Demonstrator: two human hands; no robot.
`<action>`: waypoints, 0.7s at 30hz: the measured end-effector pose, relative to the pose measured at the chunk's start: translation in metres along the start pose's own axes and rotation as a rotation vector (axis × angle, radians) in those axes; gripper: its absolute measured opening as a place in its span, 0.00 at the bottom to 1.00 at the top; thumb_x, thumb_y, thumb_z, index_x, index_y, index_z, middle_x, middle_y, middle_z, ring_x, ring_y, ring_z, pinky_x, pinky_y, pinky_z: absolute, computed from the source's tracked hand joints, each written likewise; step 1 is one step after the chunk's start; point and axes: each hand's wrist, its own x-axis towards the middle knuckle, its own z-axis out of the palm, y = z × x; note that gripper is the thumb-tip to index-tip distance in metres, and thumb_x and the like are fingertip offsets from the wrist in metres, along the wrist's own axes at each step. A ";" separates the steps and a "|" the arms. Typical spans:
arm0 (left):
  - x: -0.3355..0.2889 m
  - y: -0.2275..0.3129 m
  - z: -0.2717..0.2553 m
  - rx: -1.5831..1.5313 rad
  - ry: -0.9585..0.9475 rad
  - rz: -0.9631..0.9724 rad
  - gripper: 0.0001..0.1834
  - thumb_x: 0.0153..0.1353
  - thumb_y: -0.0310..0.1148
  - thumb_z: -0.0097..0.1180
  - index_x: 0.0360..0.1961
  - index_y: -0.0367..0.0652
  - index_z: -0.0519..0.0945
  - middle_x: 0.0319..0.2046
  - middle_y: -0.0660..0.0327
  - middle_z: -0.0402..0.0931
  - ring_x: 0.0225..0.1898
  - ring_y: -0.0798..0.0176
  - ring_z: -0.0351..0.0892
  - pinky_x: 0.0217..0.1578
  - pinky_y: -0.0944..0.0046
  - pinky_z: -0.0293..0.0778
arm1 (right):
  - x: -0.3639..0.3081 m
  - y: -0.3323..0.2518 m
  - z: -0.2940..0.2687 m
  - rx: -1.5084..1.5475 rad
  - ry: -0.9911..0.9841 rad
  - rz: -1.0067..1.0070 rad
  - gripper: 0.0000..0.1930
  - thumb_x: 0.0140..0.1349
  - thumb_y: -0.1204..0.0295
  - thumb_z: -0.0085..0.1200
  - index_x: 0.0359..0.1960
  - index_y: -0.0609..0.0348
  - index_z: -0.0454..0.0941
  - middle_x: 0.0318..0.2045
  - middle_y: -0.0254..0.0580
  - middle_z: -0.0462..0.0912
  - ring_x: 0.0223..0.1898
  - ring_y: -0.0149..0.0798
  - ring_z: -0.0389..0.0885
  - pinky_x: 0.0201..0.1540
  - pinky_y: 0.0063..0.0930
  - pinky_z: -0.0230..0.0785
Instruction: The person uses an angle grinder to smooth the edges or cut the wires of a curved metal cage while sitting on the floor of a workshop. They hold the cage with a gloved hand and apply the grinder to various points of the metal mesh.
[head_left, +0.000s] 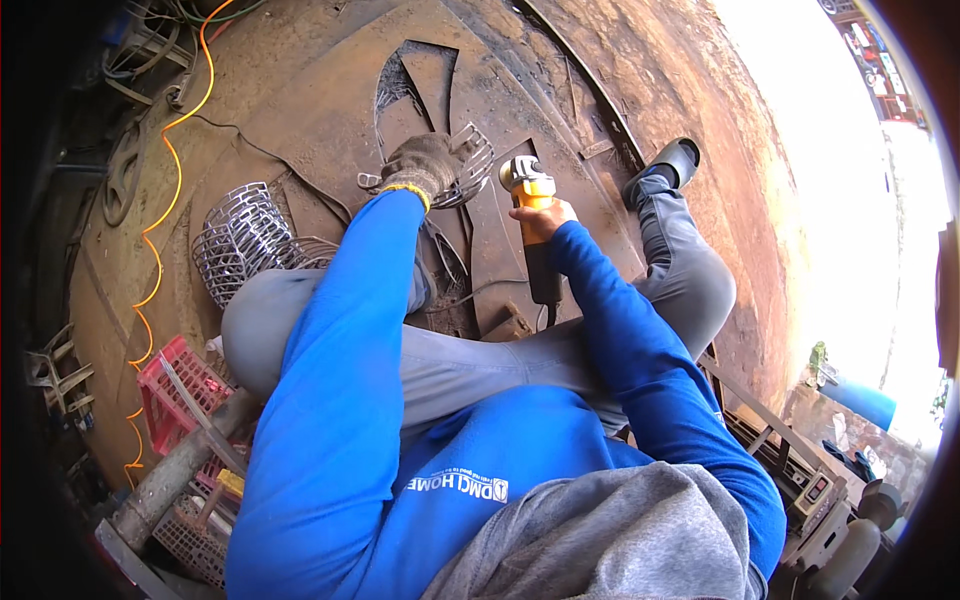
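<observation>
My left hand, in a dark knitted glove with a yellow cuff, is closed on a curved, slotted metal piece. Part of that piece is hidden under the glove. Bare fingers of my right hand wrap round the yellow neck of an angle grinder. Its black body points back toward me, and its head lies just right of the slotted piece, apart from it. Whether the disc spins I cannot tell. Left of my knee sits a pile of similar slotted metal pieces.
Under the work lie rusty metal sheets with a cut-out opening. An orange coiled hose runs down the left. A red plastic crate stands beside a thick pipe. A long metal bar lies near my right foot.
</observation>
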 end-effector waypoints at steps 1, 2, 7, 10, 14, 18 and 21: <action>-0.001 -0.001 0.001 -0.003 -0.016 0.000 0.33 0.66 0.66 0.50 0.57 0.52 0.83 0.56 0.45 0.81 0.60 0.40 0.78 0.61 0.46 0.72 | -0.002 -0.003 -0.002 -0.002 -0.012 -0.006 0.29 0.48 0.52 0.75 0.46 0.59 0.84 0.37 0.42 0.88 0.36 0.40 0.87 0.43 0.35 0.78; -0.002 0.000 0.001 -0.010 -0.032 0.005 0.33 0.66 0.66 0.50 0.57 0.51 0.83 0.56 0.45 0.81 0.60 0.40 0.78 0.61 0.46 0.72 | -0.003 -0.004 -0.003 0.013 -0.022 0.006 0.28 0.48 0.53 0.75 0.46 0.59 0.84 0.37 0.42 0.88 0.36 0.39 0.86 0.42 0.35 0.78; 0.005 -0.010 0.011 -0.026 -0.039 0.023 0.34 0.67 0.66 0.49 0.56 0.48 0.84 0.55 0.45 0.81 0.60 0.40 0.78 0.61 0.46 0.72 | -0.001 -0.004 0.000 0.179 -0.092 0.029 0.26 0.49 0.57 0.76 0.45 0.61 0.83 0.35 0.41 0.87 0.34 0.38 0.86 0.41 0.34 0.79; -0.004 0.002 0.012 -0.032 -0.103 0.046 0.35 0.67 0.66 0.49 0.57 0.47 0.83 0.56 0.45 0.80 0.60 0.40 0.78 0.61 0.47 0.72 | 0.009 0.012 -0.004 0.220 -0.117 0.085 0.25 0.50 0.59 0.76 0.44 0.61 0.82 0.34 0.42 0.85 0.31 0.39 0.85 0.37 0.37 0.79; -0.004 -0.022 0.019 -0.054 -0.019 0.038 0.33 0.68 0.64 0.49 0.56 0.46 0.84 0.54 0.45 0.81 0.59 0.40 0.79 0.61 0.47 0.73 | -0.004 -0.012 0.009 0.327 -0.198 0.097 0.25 0.50 0.59 0.76 0.43 0.61 0.81 0.32 0.41 0.84 0.30 0.39 0.84 0.35 0.38 0.79; -0.007 -0.012 0.020 -0.069 -0.047 0.063 0.33 0.69 0.63 0.49 0.55 0.45 0.84 0.55 0.44 0.81 0.58 0.40 0.79 0.61 0.47 0.73 | 0.006 -0.001 0.002 0.218 -0.158 0.082 0.24 0.51 0.59 0.75 0.43 0.60 0.81 0.32 0.41 0.84 0.30 0.38 0.83 0.35 0.37 0.79; -0.013 -0.006 0.013 -0.061 -0.058 0.044 0.33 0.68 0.64 0.50 0.55 0.46 0.84 0.55 0.45 0.81 0.58 0.41 0.80 0.61 0.48 0.73 | 0.002 -0.001 0.000 0.200 -0.188 0.052 0.23 0.52 0.60 0.75 0.43 0.60 0.82 0.32 0.40 0.84 0.30 0.37 0.83 0.36 0.36 0.78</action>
